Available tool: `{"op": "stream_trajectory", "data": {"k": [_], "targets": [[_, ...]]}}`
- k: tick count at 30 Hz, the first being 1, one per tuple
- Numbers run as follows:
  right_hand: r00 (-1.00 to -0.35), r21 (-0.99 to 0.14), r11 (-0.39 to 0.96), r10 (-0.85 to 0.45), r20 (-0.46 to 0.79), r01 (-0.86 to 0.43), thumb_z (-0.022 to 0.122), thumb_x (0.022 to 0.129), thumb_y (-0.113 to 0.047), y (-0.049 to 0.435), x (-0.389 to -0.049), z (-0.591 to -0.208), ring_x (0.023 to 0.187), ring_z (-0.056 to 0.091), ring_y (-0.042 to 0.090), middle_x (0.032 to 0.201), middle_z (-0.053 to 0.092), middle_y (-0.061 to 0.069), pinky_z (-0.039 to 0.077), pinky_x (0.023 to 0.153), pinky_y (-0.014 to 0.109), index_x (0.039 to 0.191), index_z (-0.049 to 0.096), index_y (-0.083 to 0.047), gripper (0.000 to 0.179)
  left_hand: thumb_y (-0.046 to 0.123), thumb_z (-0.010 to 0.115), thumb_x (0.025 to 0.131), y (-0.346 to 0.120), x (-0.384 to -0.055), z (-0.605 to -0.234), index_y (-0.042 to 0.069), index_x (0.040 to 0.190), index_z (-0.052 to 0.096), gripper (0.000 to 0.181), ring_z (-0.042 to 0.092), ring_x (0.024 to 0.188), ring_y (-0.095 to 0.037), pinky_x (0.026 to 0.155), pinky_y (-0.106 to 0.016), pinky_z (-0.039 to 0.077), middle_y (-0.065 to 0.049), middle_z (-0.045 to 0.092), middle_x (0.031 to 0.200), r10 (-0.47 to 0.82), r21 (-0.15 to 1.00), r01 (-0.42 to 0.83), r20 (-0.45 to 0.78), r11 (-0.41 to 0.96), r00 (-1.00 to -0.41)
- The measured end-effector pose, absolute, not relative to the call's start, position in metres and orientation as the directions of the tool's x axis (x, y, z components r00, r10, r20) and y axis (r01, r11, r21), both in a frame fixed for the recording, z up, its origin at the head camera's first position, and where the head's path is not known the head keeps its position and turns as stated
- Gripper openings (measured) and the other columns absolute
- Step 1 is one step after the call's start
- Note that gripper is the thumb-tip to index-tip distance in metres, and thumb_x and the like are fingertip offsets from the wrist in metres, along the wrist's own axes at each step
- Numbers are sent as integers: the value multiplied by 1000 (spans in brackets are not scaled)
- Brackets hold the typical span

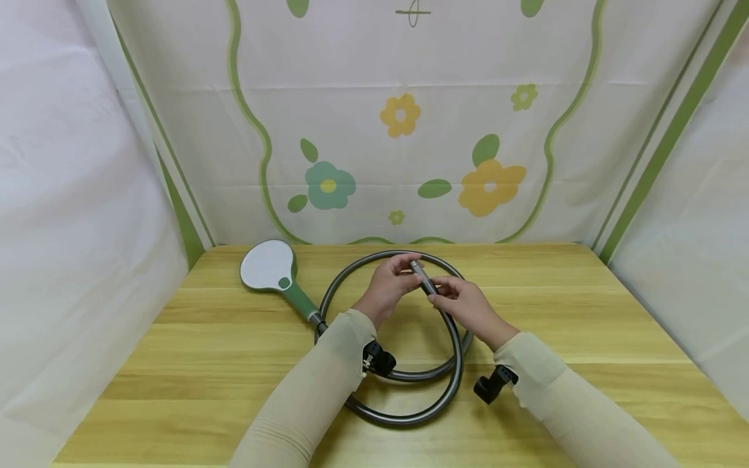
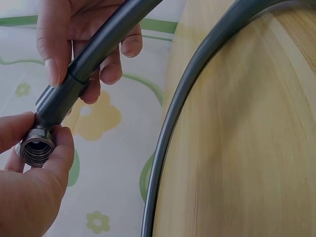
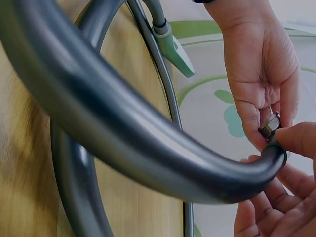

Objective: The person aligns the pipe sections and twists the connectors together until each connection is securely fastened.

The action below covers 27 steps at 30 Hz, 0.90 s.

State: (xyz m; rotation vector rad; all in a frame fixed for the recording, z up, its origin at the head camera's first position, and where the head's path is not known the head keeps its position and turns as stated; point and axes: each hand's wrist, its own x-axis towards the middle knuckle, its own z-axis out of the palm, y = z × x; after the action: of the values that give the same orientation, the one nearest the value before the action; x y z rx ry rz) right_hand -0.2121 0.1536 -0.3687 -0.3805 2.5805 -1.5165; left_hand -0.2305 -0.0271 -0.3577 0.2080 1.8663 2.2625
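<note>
A dark grey shower hose [image 1: 398, 419] lies looped on the table, one end raised between both hands. My left hand [image 1: 387, 286] pinches the metal threaded nut [image 2: 37, 154] at that end between thumb and fingers. The nut's open mouth faces the camera in the left wrist view. Just behind it, my right hand [image 1: 463, 302] grips the hose by its smooth end sleeve [image 2: 60, 101]. At the left lies a shower head [image 1: 266, 265] with a white face and green handle [image 1: 301, 300], joined to the hose's other end.
The wooden table [image 1: 585, 312] runs back to a white cloth wall [image 1: 363, 58] printed with flowers. White cloth also hangs at the left and right sides. A small black camera mount [image 1: 494, 383] sits on each wrist, above the hose loops.
</note>
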Motion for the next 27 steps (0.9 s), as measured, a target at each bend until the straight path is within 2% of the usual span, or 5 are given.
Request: {"op": "stream_trajectory", "data": {"k": [5, 16, 27], "targets": [[-962, -844, 509, -270, 28, -167, 64, 93, -21, 151, -213, -369, 91, 63, 22, 103, 67, 11, 54, 74, 34, 132, 56, -3, 44, -3, 62, 91, -28, -232, -359, 7, 133, 56, 43, 58, 111, -24, 95, -34, 51, -13, 55, 129, 237, 982, -70, -27, -174, -971], [-955, -845, 500, -293, 39, -188, 63, 93, -18, 149, -215, -367, 84, 64, 20, 98, 67, 12, 52, 69, 31, 131, 56, 0, 42, -3, 62, 91, -29, -235, -361, 7, 133, 55, 44, 59, 109, -23, 94, -34, 51, -17, 52, 132, 224, 984, -86, -49, -159, -973], [-952, -855, 487, -304, 28, -181, 63, 94, -16, 150, -217, -372, 82, 64, 18, 97, 67, 12, 53, 68, 30, 130, 56, 3, 42, -5, 62, 89, -27, -240, -365, 7, 131, 58, 44, 61, 105, -23, 92, -33, 52, -15, 50, 130, 210, 986, -115, -88, -122, -974]]}}
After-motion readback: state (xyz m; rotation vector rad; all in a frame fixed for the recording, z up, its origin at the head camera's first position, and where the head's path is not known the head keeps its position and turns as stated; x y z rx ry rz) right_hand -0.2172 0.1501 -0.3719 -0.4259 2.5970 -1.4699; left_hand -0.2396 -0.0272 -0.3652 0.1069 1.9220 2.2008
